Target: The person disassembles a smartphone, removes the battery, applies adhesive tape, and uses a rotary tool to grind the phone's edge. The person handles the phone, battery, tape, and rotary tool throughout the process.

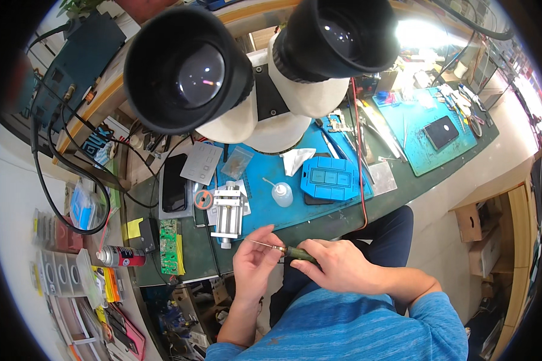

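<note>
In front of my body, just off the near edge of the bench, I hold a slim hand tool (300, 254) with a dark green handle, a metal collar and a thin pointed tip; its exact kind does not show. My right hand (341, 265) is wrapped round the handle. At the collar, the fingers and thumb of my left hand (254, 263) close on the tool, and the tip points left. Beyond my left hand lies a metal clamp fixture (228, 212). A small translucent bottle (282, 194) and a blue slotted holder (332, 180) stand farther back on the blue mat.
A stereo microscope (232, 126) rises over the bench. To the left are a black phone (174, 183), a green circuit board (170, 246) and a spray can (121, 257). A red cable (359, 138) crosses the bench. Another phone (441, 132) lies at right.
</note>
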The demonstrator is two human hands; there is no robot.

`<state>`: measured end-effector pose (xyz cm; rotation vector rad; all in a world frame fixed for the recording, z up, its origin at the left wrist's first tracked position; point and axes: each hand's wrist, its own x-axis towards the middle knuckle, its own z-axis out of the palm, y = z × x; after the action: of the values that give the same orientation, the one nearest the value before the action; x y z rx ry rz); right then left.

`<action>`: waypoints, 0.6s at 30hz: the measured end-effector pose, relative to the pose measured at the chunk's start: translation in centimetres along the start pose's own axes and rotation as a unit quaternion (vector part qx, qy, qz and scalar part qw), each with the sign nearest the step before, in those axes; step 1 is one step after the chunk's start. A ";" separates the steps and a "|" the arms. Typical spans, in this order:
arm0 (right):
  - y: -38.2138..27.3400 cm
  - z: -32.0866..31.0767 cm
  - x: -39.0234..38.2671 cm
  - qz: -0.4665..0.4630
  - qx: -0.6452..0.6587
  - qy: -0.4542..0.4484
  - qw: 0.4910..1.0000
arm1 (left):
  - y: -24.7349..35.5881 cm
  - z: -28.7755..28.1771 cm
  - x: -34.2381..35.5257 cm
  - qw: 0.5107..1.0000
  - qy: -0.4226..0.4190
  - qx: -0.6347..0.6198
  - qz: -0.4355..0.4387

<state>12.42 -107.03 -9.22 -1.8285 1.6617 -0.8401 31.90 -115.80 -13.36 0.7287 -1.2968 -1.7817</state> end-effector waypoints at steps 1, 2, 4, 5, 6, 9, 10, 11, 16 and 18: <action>-0.1 0.0 -0.1 -0.002 0.003 -0.004 1.000 | -0.4 -0.2 0.2 0.999 -0.028 -0.015 0.014; -0.3 0.0 -0.1 -0.005 0.006 -0.010 1.000 | -0.6 -0.3 0.6 0.998 -0.055 -0.031 0.029; -0.4 0.1 0.0 -0.007 0.010 -0.012 1.000 | -0.5 0.3 0.6 0.996 -0.041 -0.077 0.021; -0.3 0.0 -0.1 -0.003 0.010 -0.006 1.000 | 0.0 0.5 0.4 0.997 -0.028 -0.066 0.012; -0.3 0.0 -0.1 0.001 0.010 0.000 1.000 | 0.5 0.6 0.3 0.998 -0.015 -0.056 0.003; -0.1 0.0 -0.1 0.002 0.014 -0.005 1.000 | -0.2 -0.2 0.3 0.999 -0.018 -0.042 0.016; -0.2 0.0 0.0 0.001 0.014 -0.003 1.000 | -0.5 -0.5 0.3 0.998 -0.025 -0.041 0.027; -0.2 -0.1 0.1 0.001 0.014 -0.001 1.000 | -0.3 -0.3 0.4 0.997 -0.024 -0.073 0.016; 0.0 -0.1 0.1 0.008 0.012 0.002 1.000 | 0.1 -0.2 0.3 0.998 -0.006 -0.056 0.021; -0.1 -0.1 0.2 0.002 0.015 -0.001 1.000 | -0.8 -0.8 0.6 0.996 -0.029 -0.075 0.043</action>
<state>12.39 -107.20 -9.06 -1.8052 1.6427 -0.8556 32.03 -116.55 -14.32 0.5325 -1.1999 -1.8191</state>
